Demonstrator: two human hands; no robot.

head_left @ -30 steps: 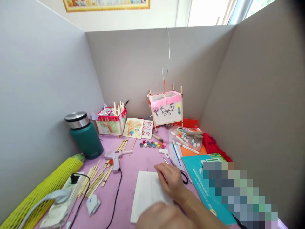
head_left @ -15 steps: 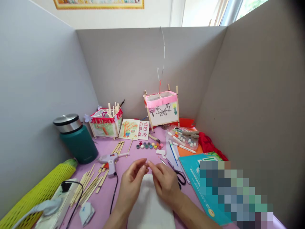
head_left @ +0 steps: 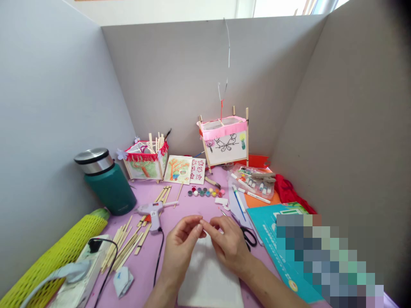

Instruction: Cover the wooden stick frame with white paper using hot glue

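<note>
My left hand (head_left: 184, 244) is closed, its thumb and fingertips pinched together above a white sheet (head_left: 210, 278). My right hand (head_left: 226, 244) meets it there, thumb and index finger touching the left fingertips. Whatever lies between the fingers, if anything, is too small or hidden to make out. The white sheet lies on the purple tabletop under both hands. Just past the right hand are black-handled scissors (head_left: 248, 237), partly covered. To the left of the hands rests a pale glue gun (head_left: 156, 216) with a black cord.
Wooden sticks (head_left: 128, 244), a power strip (head_left: 85, 269) and a teal bottle (head_left: 111, 184) occupy the left. Behind stand a red-fringed lantern (head_left: 144, 164), paint pots (head_left: 205, 192) and a pink-topped lantern (head_left: 227, 143) below a wire. A teal book (head_left: 279, 244) lies right. Grey panels enclose the table.
The view has tilted down and shifted slightly left, so the surroundings appear higher and further right. Both hands remain together at the fingertips, with the right fingers slightly repositioned.
</note>
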